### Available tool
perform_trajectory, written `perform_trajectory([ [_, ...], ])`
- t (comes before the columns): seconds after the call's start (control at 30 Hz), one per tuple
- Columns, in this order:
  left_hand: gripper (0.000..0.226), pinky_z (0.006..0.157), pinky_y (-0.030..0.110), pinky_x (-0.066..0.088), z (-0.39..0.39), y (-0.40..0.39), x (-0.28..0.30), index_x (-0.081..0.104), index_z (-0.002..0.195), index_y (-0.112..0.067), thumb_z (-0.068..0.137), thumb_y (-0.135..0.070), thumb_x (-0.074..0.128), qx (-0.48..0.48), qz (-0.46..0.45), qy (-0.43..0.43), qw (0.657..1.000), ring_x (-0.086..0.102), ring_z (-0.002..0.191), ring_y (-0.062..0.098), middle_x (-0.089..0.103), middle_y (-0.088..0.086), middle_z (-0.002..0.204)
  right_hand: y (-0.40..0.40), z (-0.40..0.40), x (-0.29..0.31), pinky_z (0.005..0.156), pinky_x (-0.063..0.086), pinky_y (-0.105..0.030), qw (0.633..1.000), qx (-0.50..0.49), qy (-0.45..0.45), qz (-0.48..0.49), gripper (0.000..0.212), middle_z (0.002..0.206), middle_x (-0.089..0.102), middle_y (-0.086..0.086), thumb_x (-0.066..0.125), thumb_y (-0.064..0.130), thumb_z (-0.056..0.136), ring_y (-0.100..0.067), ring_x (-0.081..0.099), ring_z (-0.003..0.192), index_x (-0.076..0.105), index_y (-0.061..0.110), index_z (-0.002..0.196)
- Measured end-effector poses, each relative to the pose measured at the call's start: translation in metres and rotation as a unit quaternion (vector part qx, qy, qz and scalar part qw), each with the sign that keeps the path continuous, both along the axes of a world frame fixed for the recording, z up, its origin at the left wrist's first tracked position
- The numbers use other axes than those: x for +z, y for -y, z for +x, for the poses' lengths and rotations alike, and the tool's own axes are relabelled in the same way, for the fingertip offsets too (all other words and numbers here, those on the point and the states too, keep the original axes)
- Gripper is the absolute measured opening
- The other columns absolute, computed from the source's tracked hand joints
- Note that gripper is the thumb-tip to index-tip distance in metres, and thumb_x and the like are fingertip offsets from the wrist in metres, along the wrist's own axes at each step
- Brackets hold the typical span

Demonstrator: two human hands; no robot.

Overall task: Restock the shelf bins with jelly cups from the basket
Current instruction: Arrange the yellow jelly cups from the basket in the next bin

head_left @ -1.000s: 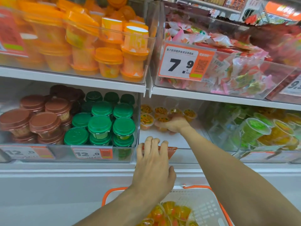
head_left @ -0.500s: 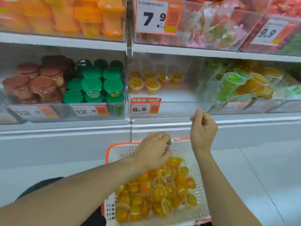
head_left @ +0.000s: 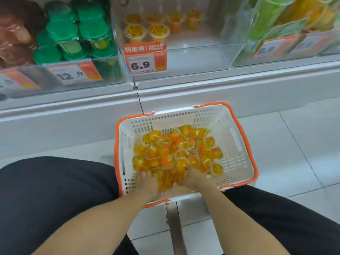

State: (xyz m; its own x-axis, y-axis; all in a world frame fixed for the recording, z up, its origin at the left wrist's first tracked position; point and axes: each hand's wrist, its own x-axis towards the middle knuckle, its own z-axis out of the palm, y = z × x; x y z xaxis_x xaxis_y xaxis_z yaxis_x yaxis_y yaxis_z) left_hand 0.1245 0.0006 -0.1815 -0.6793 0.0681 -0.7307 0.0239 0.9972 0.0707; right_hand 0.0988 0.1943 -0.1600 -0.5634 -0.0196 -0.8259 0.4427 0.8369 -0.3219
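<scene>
A white basket with an orange rim (head_left: 237,144) stands on the floor below the shelf, holding a heap of orange and yellow jelly cups (head_left: 176,150). Both my hands are at its near end, side by side. My left hand (head_left: 150,184) has its fingers pushed down among the cups. My right hand (head_left: 193,178) curls over cups just beside it. Blur and the cups hide whether either hand grips anything. Above, the clear shelf bin (head_left: 193,56) with the 6.9 price tag (head_left: 145,58) holds several matching cups (head_left: 136,32) at its back; its front part is bare.
Left of that bin stand green-lidded tubs (head_left: 77,34) and brown-lidded tubs (head_left: 14,34). A bin of green and yellow cups (head_left: 276,24) is to the right. My legs in black trousers (head_left: 55,199) flank the basket. A metal strip (head_left: 174,227) runs across the tiled floor.
My right hand came back from the 6.9 bin and dropped into the basket beside my left hand. My view tilted down from the shelves to the basket.
</scene>
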Motion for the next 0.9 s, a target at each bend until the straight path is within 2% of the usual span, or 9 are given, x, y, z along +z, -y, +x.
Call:
perform_trajectory([
  [0.1, 0.067, 0.116, 0.047, 0.023, -0.005, -0.008, -0.004, 0.040, 0.145, -0.016, 0.087, -0.040, 0.064, -0.061, -0.011, 0.012, 0.998, 0.025, 0.137, 0.037, 0.031, 0.013, 0.151, 0.009, 0.005, -0.020, 0.105, 0.045, -0.047, 0.999, 0.006, 0.007, 0.053, 0.088, 0.149, 0.042, -0.011, 0.065, 0.043, 0.081, -0.034, 0.047, 0.131, 0.019, 0.024, 0.153],
  [0.17, 0.058, 0.116, 0.052, 0.017, -0.007, -0.011, -0.011, 0.042, 0.144, -0.019, 0.089, -0.025, 0.058, -0.102, -0.022, 0.032, 0.994, 0.019, 0.139, 0.039, 0.032, 0.011, 0.153, 0.013, 0.004, -0.026, 0.110, 0.039, -0.048, 0.995, -0.050, 0.022, 0.086, 0.102, 0.156, 0.026, -0.017, 0.067, 0.046, 0.084, -0.036, 0.038, 0.138, 0.003, 0.014, 0.156],
  [0.27, 0.063, 0.117, 0.056, 0.003, -0.008, -0.014, -0.015, 0.032, 0.151, -0.023, 0.091, -0.013, 0.047, -0.144, -0.016, 0.041, 0.989, 0.009, 0.146, 0.038, 0.024, 0.007, 0.160, 0.012, -0.005, -0.033, 0.113, 0.035, -0.046, 0.992, -0.101, 0.033, 0.072, 0.115, 0.161, 0.013, -0.019, 0.071, 0.049, 0.082, -0.037, 0.029, 0.144, -0.007, 0.008, 0.156],
  [0.37, 0.066, 0.117, 0.057, 0.001, -0.009, -0.008, -0.021, 0.027, 0.153, -0.023, 0.092, -0.014, 0.050, -0.178, -0.027, 0.039, 0.983, 0.009, 0.149, 0.036, 0.023, 0.007, 0.161, 0.009, -0.005, -0.050, 0.112, 0.039, -0.047, 0.991, -0.110, 0.042, 0.066, 0.111, 0.158, 0.025, -0.017, 0.067, 0.052, 0.080, -0.036, 0.038, 0.139, -0.001, 0.009, 0.157],
  [0.43, 0.071, 0.118, 0.056, 0.007, -0.009, -0.006, -0.022, 0.027, 0.153, -0.020, 0.090, -0.008, 0.055, -0.197, -0.034, 0.022, 0.980, 0.013, 0.147, 0.036, 0.024, 0.009, 0.159, 0.009, -0.005, -0.046, 0.112, 0.040, -0.047, 0.990, -0.112, 0.045, 0.071, 0.105, 0.156, 0.029, -0.019, 0.066, 0.045, 0.085, -0.036, 0.040, 0.138, 0.000, 0.005, 0.156],
  [0.53, 0.066, 0.116, 0.052, 0.017, -0.011, -0.008, -0.017, 0.034, 0.149, -0.016, 0.088, -0.003, 0.056, -0.233, -0.047, 0.001, 0.971, 0.022, 0.140, 0.036, 0.028, 0.012, 0.152, 0.009, -0.005, -0.039, 0.112, 0.039, -0.045, 0.990, -0.101, 0.027, 0.090, 0.097, 0.152, 0.031, -0.020, 0.067, 0.038, 0.089, -0.035, 0.040, 0.137, 0.005, 0.002, 0.154],
  [0.7, 0.061, 0.112, 0.047, 0.024, -0.018, -0.006, -0.013, 0.045, 0.141, -0.012, 0.086, -0.016, 0.068, -0.259, -0.058, -0.028, 0.964, 0.029, 0.132, 0.033, 0.035, 0.012, 0.144, 0.010, -0.006, -0.038, 0.104, 0.048, -0.041, 0.993, -0.052, 0.033, 0.105, 0.079, 0.140, 0.042, -0.016, 0.070, 0.046, 0.080, -0.032, 0.051, 0.124, 0.039, 0.008, 0.141],
  [0.77, 0.068, 0.114, 0.045, 0.024, -0.018, -0.004, -0.012, 0.042, 0.144, -0.013, 0.084, -0.017, 0.072, -0.259, -0.046, -0.042, 0.964, 0.030, 0.134, 0.031, 0.037, 0.009, 0.146, 0.009, -0.013, -0.033, 0.104, 0.047, -0.041, 0.993, -0.034, 0.033, 0.110, 0.079, 0.142, 0.041, -0.016, 0.070, 0.046, 0.081, -0.031, 0.049, 0.126, 0.038, 0.007, 0.142],
  [0.9, 0.074, 0.115, 0.038, 0.026, -0.016, 0.003, -0.009, 0.037, 0.147, -0.019, 0.083, -0.015, 0.075, -0.231, 0.023, -0.064, 0.971, 0.036, 0.137, 0.023, 0.043, 0.001, 0.149, 0.006, -0.030, -0.009, 0.108, 0.042, -0.042, 0.993, -0.032, -0.007, 0.114, 0.093, 0.150, 0.032, -0.018, 0.071, 0.053, 0.079, -0.035, 0.037, 0.137, 0.029, 0.008, 0.149],
])
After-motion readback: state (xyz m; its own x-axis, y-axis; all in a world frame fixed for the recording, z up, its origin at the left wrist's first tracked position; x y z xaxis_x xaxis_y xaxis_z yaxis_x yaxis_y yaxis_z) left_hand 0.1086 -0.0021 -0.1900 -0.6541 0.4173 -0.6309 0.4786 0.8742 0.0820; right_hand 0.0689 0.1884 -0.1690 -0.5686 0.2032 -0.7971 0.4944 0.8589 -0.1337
